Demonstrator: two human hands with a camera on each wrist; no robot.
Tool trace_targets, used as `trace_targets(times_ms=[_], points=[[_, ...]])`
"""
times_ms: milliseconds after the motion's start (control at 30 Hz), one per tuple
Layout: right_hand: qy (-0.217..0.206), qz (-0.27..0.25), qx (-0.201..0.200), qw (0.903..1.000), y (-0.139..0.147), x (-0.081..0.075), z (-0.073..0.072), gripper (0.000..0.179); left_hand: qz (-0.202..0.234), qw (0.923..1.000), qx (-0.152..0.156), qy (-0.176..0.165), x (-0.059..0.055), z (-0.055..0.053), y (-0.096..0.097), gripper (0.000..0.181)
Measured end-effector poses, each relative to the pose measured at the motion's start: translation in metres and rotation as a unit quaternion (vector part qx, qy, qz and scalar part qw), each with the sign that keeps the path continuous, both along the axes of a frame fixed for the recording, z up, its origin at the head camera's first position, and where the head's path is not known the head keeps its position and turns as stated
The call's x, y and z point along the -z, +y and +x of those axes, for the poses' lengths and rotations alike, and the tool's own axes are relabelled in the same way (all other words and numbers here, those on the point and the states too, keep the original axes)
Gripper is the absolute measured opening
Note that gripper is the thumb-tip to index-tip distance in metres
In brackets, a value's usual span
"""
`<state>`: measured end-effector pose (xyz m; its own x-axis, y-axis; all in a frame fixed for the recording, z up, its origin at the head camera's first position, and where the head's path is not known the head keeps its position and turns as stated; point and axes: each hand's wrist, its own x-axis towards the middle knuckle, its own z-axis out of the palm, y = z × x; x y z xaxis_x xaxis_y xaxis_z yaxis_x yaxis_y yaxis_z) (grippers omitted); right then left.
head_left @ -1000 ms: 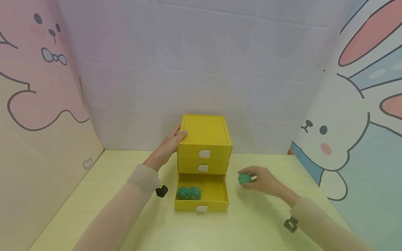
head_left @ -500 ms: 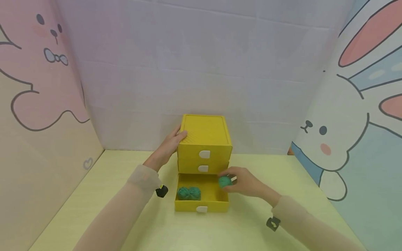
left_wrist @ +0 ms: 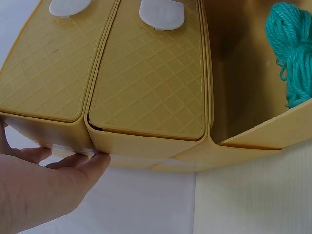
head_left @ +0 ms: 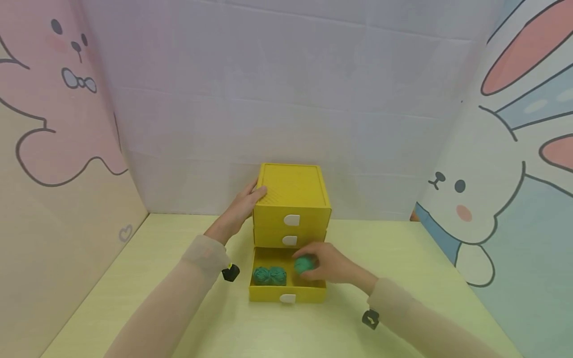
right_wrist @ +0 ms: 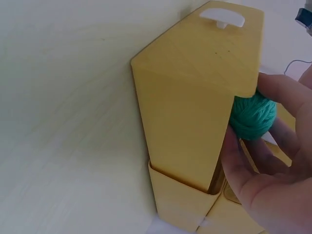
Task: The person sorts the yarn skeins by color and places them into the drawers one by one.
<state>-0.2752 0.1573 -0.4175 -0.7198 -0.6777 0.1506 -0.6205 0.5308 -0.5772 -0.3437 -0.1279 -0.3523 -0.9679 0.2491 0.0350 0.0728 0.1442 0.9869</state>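
Observation:
A yellow cabinet (head_left: 293, 185) has its bottom drawer (head_left: 288, 294) pulled out and the two drawers above closed. My left hand (head_left: 237, 211) grips the cabinet's left side, thumb over the top edge and fingertips against the side wall, as the left wrist view (left_wrist: 48, 187) shows. In my right hand (head_left: 331, 263), a small ball of green yarn (head_left: 303, 264) is pinched between thumb and fingers, over the right half of the open drawer. The right wrist view shows the yarn ball (right_wrist: 253, 117) partly behind the drawer's wall. Green yarn in two bunched lobes (head_left: 269, 276) lies at the drawer's front left.
White tabs (head_left: 292, 220) mark the drawer fronts. The pale table (head_left: 376, 238) extends to both sides of the cabinet, with a white cloth wall (head_left: 286, 89) behind. Panels with a cartoon bear (head_left: 67, 124) and a rabbit (head_left: 474, 174) flank the table.
My right hand has carried the yarn ball leftward from above the table to over the open drawer, and slightly lower. My left hand and the cabinet have stayed in place.

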Motion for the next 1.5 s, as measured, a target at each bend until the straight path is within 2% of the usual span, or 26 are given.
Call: trace_targets(times_ms=[367,700,1033,1267,1500], points=[[0.046,0.054,-0.016,0.9974,-0.009,0.015,-0.004,0.038,0.002,1.0,0.004,0.001,-0.001,0.001,0.001,0.072],[0.064,0.109,-0.022,0.9917,-0.017,0.019,-0.007,0.038,0.002,1.0,0.002,-0.001,0.0,0.001,-0.003,0.072],[0.081,0.136,-0.035,0.9868,-0.023,0.022,-0.007,0.036,0.002,1.0,-0.001,0.001,0.001,0.001,-0.004,0.072],[0.077,0.125,-0.033,0.9886,-0.018,0.02,-0.005,0.039,0.002,1.0,0.002,0.0,0.0,0.002,-0.003,0.072],[0.058,0.085,-0.024,0.9944,-0.005,0.006,-0.001,0.039,0.002,1.0,0.003,-0.004,-0.002,0.004,-0.004,0.073]])
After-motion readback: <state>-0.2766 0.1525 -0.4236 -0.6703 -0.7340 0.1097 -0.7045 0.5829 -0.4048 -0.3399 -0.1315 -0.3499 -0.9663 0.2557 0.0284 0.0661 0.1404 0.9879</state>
